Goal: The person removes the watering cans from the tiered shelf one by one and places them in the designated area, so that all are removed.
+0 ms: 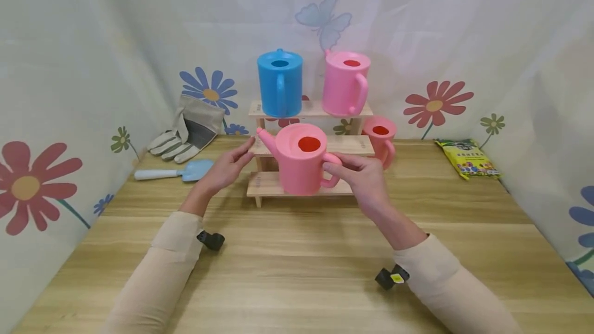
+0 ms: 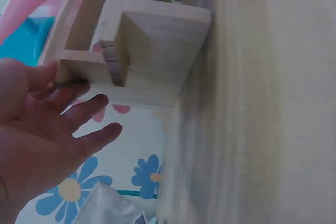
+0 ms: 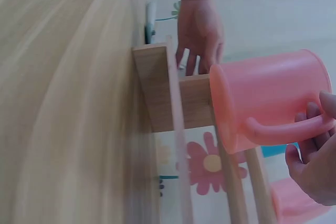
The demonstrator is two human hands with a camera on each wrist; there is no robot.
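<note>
A pink watering can [image 1: 301, 164] with a red opening is held up in front of the wooden tiered stand [image 1: 260, 184], its spout pointing left. My right hand [image 1: 364, 179] pinches its handle between thumb and fingers; the right wrist view shows this grip on the can [image 3: 273, 98] too. At the left end of the middle tier is my left hand [image 1: 227, 169], its fingertips right at the board's edge. Seen from the left wrist, the fingers [image 2: 86, 111] are spread and loosely bent beside the stand's end [image 2: 94, 66].
Blue [image 1: 280, 86] and pink [image 1: 343, 86] watering cans stand on the top tier. Another pink can [image 1: 381, 140] is behind the stand's right side. Garden gloves [image 1: 190, 128] and a blue trowel [image 1: 195, 170] lie at left. A yellow-green packet [image 1: 468, 159] lies back right.
</note>
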